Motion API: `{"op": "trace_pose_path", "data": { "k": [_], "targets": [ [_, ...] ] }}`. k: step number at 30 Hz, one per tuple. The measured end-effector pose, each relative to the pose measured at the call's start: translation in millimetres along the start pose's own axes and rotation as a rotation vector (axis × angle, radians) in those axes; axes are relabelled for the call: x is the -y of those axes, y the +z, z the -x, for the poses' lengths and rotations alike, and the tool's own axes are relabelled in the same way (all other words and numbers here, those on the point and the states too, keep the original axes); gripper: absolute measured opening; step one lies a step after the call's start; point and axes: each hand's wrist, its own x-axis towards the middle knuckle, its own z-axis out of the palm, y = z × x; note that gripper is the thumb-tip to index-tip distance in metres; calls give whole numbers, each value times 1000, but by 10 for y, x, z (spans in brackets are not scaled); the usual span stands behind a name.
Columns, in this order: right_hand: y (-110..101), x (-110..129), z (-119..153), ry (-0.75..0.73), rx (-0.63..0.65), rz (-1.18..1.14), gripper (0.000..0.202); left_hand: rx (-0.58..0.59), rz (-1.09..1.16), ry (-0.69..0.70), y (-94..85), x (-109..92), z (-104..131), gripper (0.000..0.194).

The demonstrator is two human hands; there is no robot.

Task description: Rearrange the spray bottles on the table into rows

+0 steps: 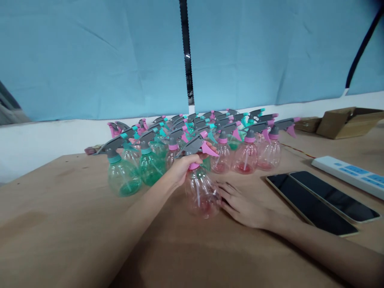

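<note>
A clear pink spray bottle (pixel 201 196) with a grey head and pink trigger stands in front of me, leaning slightly. My left hand (pixel 183 168) is closed around its neck, just under the spray head. At the bottle's lower right side lies my right hand (pixel 240 204), low over the table, its fingers stretched out and their tips touching or very near the clear wall. Behind are several more spray bottles in rows, among them a green one (pixel 123 178) at the left and a pink one (pixel 245 156) at the right.
Two dark-screened phones (pixel 312 204) lie side by side at the right of the wooden table (pixel 69 224). Beyond them are a white power strip (pixel 351 172) and an open cardboard box (pixel 345 124). A blue sheet (pixel 120 60) hangs behind.
</note>
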Motion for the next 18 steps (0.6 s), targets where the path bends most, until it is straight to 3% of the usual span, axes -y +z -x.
{"op": "trace_pose_path", "data": {
  "k": [6, 9, 11, 14, 18],
  "targets": [
    [-115, 188, 32, 51, -240, -210, 46, -40, -46, 37, 106, 28, 73, 36],
    [-176, 398, -8, 20, -315, -216, 60, -129, -140, -37, 240, 90, 103, 34],
    [-211, 511, -33, 75, -327, -214, 67, -159, -216, -6, 333, 122, 99, 38],
    [-288, 538, -3, 183, -349, -163, 67, -33, -322, 137, 389, 153, 108, 54],
    [-469, 248, 174, 256, -363, 0, 73, 63, -656, 201, 214, 242, 308, 64]
  ]
}}
